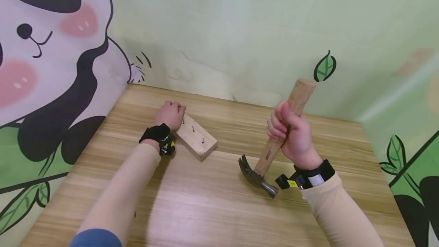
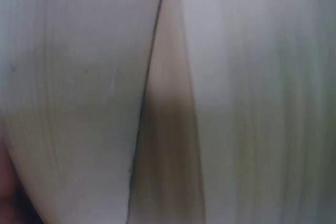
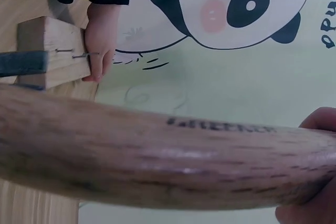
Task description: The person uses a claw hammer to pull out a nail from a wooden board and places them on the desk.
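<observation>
Toward the far left corner of the tan wood-grained surface (image 1: 205, 209), a pale rectangular wooden block (image 1: 191, 138) lies at a slant, one corner turned to the near edge. Three thin dark metal nails (image 1: 193, 129) stand in a row along its top, their shanks showing above the wood. The person's left hand (image 1: 170, 115) grips the block's far end, its fingers bent over the edge (where the thumb sits, I cannot tell). Right of the block, the right hand (image 1: 295, 138) has its fingers wrapped around the wooden handle of a dark-headed claw hammer (image 1: 273, 149), the thumb lying across the wood. The hammer is held at a tilt, its handle end toward the far edge and its head toward the near edge, claw on the block's side, well apart from the nails. Each wrist wears a black strap with a small camera, and beige sleeves cover both forearms
</observation>
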{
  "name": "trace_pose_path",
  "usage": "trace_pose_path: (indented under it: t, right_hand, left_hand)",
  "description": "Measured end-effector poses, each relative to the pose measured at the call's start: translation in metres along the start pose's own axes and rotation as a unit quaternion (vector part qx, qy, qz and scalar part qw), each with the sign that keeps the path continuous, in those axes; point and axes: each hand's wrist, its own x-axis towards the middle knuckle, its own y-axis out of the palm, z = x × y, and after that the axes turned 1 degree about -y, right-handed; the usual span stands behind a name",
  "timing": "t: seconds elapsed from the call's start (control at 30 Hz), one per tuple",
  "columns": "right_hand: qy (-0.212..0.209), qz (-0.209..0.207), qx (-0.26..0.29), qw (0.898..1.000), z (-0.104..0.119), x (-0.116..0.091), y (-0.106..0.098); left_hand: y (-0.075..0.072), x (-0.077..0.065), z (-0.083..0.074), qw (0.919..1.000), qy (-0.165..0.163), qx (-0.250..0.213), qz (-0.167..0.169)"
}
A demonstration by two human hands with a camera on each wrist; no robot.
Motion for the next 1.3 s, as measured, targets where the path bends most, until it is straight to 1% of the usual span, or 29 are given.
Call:
trace_pose_path:
  t: [0.07,0.2,0.3,0.43,0.53,0.6,0.67,0.77,0.9,1.07,1.2,1.3]
  right_hand:
    - [0.024,-0.027,-0.031,0.999,0.002,0.0,0.003]
    - [0.081,-0.067,-0.066,0.992,0.004,0.004,0.012]
    - [0.108,-0.081,-0.078,0.988,0.002,0.011,0.018]
    - [0.121,-0.089,-0.099,0.984,-0.005,0.021,0.024]
    - [0.122,-0.092,-0.115,0.982,-0.01,0.027,0.028]
    - [0.124,-0.094,-0.123,0.98,-0.014,0.03,0.029]
    - [0.128,-0.094,-0.132,0.978,-0.017,0.034,0.029]
    - [0.135,-0.095,-0.149,0.975,-0.022,0.04,0.03]
    - [0.151,-0.094,-0.17,0.969,-0.029,0.048,0.031]
    - [0.175,-0.097,-0.186,0.962,-0.038,0.056,0.036]
    - [0.193,-0.103,-0.202,0.955,-0.045,0.067,0.04]
    - [0.21,-0.102,-0.216,0.948,-0.049,0.079,0.042]
  left_hand:
    - [0.007,-0.001,-0.011,0.9999,0.011,-0.001,0.005]
    - [0.017,-0.004,-0.036,0.9992,0.035,-0.002,0.021]
    - [0.023,-0.01,-0.056,0.9984,0.052,0.003,0.022]
    - [0.036,-0.016,-0.079,0.9974,0.068,0.019,0.011]
    - [0.045,-0.019,-0.093,0.9963,0.078,0.033,0.017]
    - [0.049,-0.022,-0.1,0.9956,0.083,0.038,0.023]
    - [0.051,-0.023,-0.104,0.9953,0.084,0.042,0.025]
    - [0.054,-0.024,-0.106,0.9953,0.083,0.044,0.021]
    - [0.059,-0.026,-0.105,0.995,0.088,0.044,0.016]
    - [0.064,-0.027,-0.103,0.9948,0.088,0.047,0.022]
    - [0.065,-0.027,-0.107,0.9935,0.092,0.059,0.03]
    - [0.065,-0.027,-0.112,0.991,0.1,0.082,0.034]
